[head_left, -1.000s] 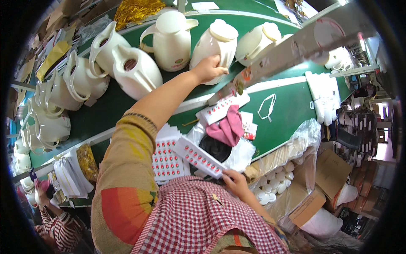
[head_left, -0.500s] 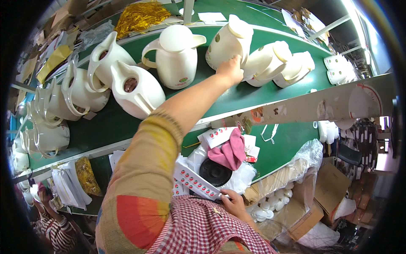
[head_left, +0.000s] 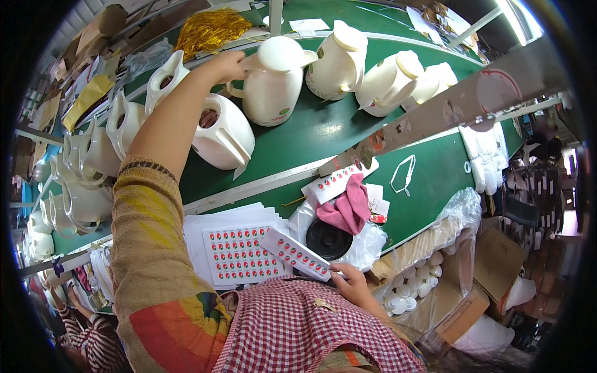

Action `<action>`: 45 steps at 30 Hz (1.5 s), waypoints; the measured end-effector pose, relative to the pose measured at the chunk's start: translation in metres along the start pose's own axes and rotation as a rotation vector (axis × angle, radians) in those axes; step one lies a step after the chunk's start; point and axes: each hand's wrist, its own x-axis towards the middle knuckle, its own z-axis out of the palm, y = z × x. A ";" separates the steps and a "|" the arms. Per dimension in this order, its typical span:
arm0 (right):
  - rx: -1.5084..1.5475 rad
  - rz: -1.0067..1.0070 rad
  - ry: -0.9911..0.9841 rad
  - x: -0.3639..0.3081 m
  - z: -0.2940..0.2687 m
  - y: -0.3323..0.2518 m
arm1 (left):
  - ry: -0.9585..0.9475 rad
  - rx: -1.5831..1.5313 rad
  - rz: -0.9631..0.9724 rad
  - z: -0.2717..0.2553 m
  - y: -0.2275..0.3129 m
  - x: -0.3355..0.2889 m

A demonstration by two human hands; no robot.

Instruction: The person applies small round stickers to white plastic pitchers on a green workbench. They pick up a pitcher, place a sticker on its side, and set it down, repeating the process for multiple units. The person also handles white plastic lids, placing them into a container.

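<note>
My left hand point(head_left: 227, 66) reaches to the top of the handle of a white thermos jug point(head_left: 273, 93) with a round lid and a side spout. Its fingers are curled against that handle, partly hidden. Just below that arm stands an open-topped white jug point(head_left: 225, 133) with a dark reddish inside. Low in front of me, my right hand point(head_left: 352, 283) pinches the end of a white strip of stickers point(head_left: 297, 253) marked with small red and green dots. Under the strip lies a larger sticker sheet point(head_left: 241, 256) on white paper.
More lidded jugs point(head_left: 336, 65) stand to the right, open jugs point(head_left: 99, 149) to the left. A slanting grey bar point(head_left: 429, 112) crosses at right. Nearby lie a pink cloth point(head_left: 346, 208), a black disc point(head_left: 328, 239) and a box of white parts point(head_left: 416, 283). Another person point(head_left: 90, 336) is lower left.
My left hand has gone from the second lidded jug leftward to the handle of the first. My right hand still holds the sticker strip. The view has shifted, exposing the sticker sheet.
</note>
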 end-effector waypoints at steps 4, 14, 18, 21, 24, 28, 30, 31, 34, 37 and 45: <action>-0.025 -0.029 0.013 -0.010 0.000 -0.013 | 0.110 -0.316 0.082 0.027 0.044 -0.003; -0.078 -0.185 0.040 -0.026 -0.002 -0.025 | 0.371 -0.996 0.265 0.010 0.128 -0.157; -0.144 -0.378 0.080 -0.021 -0.007 -0.031 | 0.313 -1.284 0.114 0.006 0.154 -0.256; -0.119 -0.449 0.083 -0.015 -0.027 -0.062 | 0.395 -1.345 0.127 0.035 0.143 -0.317; -0.058 -0.631 0.156 0.000 -0.048 -0.097 | 0.294 -1.241 0.068 0.062 0.130 -0.370; -0.311 -0.791 0.180 0.016 -0.059 -0.166 | 0.093 -1.073 -0.035 0.113 0.121 -0.407; -0.468 -0.637 0.103 0.018 -0.040 -0.178 | -0.004 -0.880 -0.095 0.126 0.123 -0.416; -0.510 -0.589 0.015 0.023 -0.030 -0.178 | 0.047 -0.838 -0.009 0.133 0.124 -0.420; -0.538 -0.460 -0.125 0.028 -0.005 -0.177 | -0.017 -0.823 -0.022 0.149 0.119 -0.429; -0.547 -0.483 -0.094 0.030 0.005 -0.172 | -0.042 -0.706 -0.023 0.145 0.119 -0.432; -0.573 -0.702 -0.320 0.055 -0.013 -0.179 | -0.115 -0.679 0.043 0.135 0.108 -0.425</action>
